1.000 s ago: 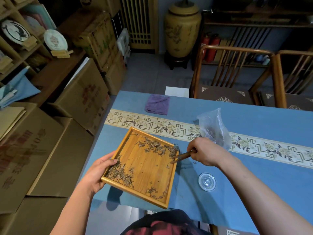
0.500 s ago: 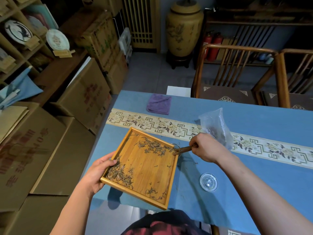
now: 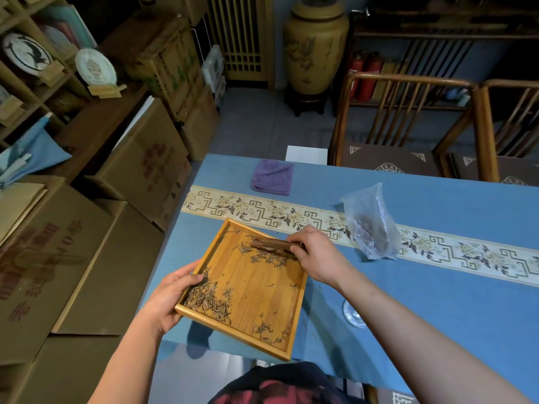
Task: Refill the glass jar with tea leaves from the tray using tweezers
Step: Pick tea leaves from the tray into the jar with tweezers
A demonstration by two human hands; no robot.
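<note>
A square wooden tray (image 3: 256, 290) with scattered dark tea leaves (image 3: 208, 300) is tilted above the table's near left corner. My left hand (image 3: 170, 295) grips its left rim. My right hand (image 3: 316, 255) holds brown wooden tweezers (image 3: 272, 246) flat over the leaves at the tray's far edge. The glass jar is hidden; it was under the tray's right edge a moment ago. A round glass lid (image 3: 354, 313) lies on the cloth under my right forearm.
A clear plastic bag (image 3: 372, 225) with some tea lies on the patterned runner. A folded purple cloth (image 3: 272, 176) sits at the far side of the blue table (image 3: 437, 287). Cardboard boxes (image 3: 73, 258) stand left, wooden chairs (image 3: 408, 126) behind.
My right hand moved left from the tray's right edge onto the tray, and the tweezers now lie across the far leaves. The tray stayed in my left hand.
</note>
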